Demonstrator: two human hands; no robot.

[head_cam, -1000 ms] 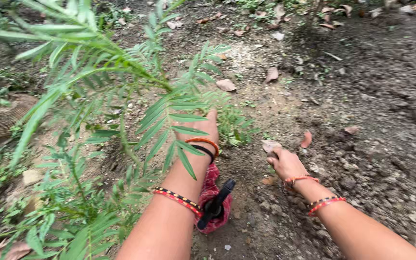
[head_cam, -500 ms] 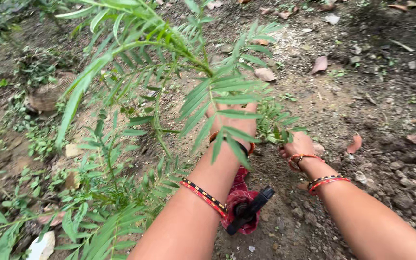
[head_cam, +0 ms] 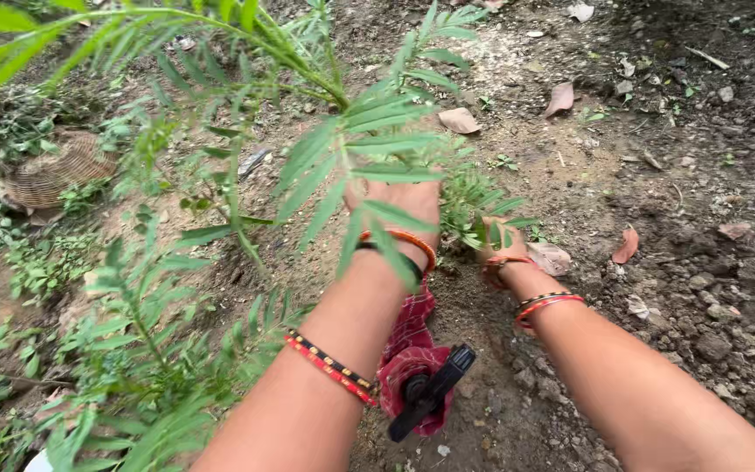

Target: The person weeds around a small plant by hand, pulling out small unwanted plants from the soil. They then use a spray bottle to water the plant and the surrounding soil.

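Small plant point(head_cam: 482, 214) sits low in bare soil point(head_cam: 657, 175), partly hidden behind a larger leafy branch point(head_cam: 342, 149). Both hands reach to its base: left hand point(head_cam: 399, 203) lies flat and open, right hand point(head_cam: 502, 253) looks closed around the stem, though leaves hide the grip. A hard tug could snap the stem.

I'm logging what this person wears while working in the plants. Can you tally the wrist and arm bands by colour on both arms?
Orange bangle: 2, one on the left wrist, one on the right wrist
Black band: 1, left wrist
Red and black beaded band: 2, left forearm, right forearm
Total: 5
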